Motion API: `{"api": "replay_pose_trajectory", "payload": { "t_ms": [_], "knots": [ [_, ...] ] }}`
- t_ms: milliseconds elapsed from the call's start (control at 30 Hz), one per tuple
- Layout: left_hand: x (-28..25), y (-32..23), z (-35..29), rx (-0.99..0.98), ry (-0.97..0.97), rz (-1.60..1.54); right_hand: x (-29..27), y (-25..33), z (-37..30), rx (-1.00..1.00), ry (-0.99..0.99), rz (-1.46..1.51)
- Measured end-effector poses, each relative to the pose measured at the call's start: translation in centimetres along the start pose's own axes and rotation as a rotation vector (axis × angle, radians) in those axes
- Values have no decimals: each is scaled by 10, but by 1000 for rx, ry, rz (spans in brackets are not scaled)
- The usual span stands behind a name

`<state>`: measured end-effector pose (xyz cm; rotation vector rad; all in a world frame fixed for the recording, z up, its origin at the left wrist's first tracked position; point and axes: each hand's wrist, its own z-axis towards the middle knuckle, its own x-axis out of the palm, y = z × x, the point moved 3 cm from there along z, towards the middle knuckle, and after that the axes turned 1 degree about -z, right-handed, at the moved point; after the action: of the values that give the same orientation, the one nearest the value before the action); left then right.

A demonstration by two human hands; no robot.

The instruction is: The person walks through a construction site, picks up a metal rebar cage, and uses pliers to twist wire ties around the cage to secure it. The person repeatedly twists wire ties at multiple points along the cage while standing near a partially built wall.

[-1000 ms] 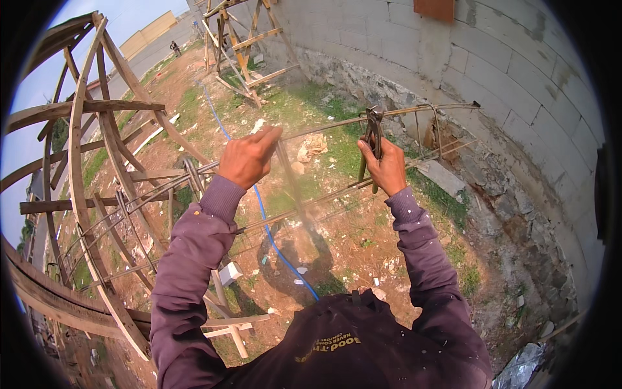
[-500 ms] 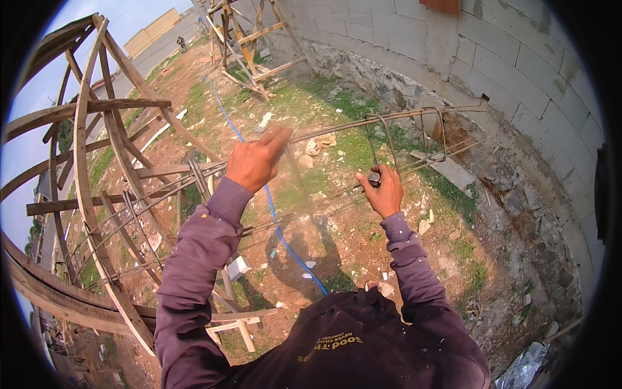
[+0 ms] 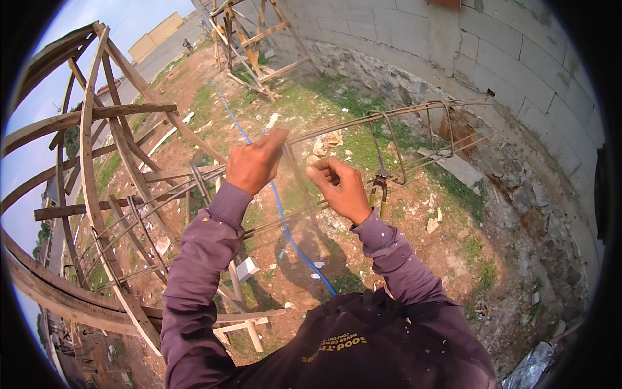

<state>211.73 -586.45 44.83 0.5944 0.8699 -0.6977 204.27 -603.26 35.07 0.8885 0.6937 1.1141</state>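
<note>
A long cage of steel reinforcing bars (image 3: 411,111) runs across in front of me, with bent square stirrups (image 3: 396,148) around it. My left hand (image 3: 257,161) is closed at the upper bars, on the top of a blurred steel stirrup (image 3: 297,170) that slants down to the lower bars. Between the upper and lower bars, my right hand (image 3: 340,191) has its fingers curled in toward the thumb; anything in them is too small to make out. Just right of it, a pair of pincers (image 3: 381,176) hangs at the lower bars beside a stirrup, out of my grip.
Curved wooden frames (image 3: 87,155) stand at the left, around the cage's left end. A grey block wall (image 3: 402,29) with a rough stone base borders the right. A blue hose (image 3: 285,223) crosses the grass and soil below. Another wooden trestle (image 3: 259,42) stands farther off.
My right hand has let go of the pincers and moved left toward the blurred stirrup. The pincers now hang at the lower bars. My left hand keeps its place on the cage.
</note>
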Motion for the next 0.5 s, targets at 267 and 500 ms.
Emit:
{"api": "replay_pose_trajectory", "payload": {
  "t_ms": [267, 500],
  "knots": [
    [1, 0, -3, 19, -46, -60, 35, 38, 23, -115, -52, -290],
    [7, -1, -5, -28, -3, -65, 46, 19, 15, -3, -147, -124]
  ]
}}
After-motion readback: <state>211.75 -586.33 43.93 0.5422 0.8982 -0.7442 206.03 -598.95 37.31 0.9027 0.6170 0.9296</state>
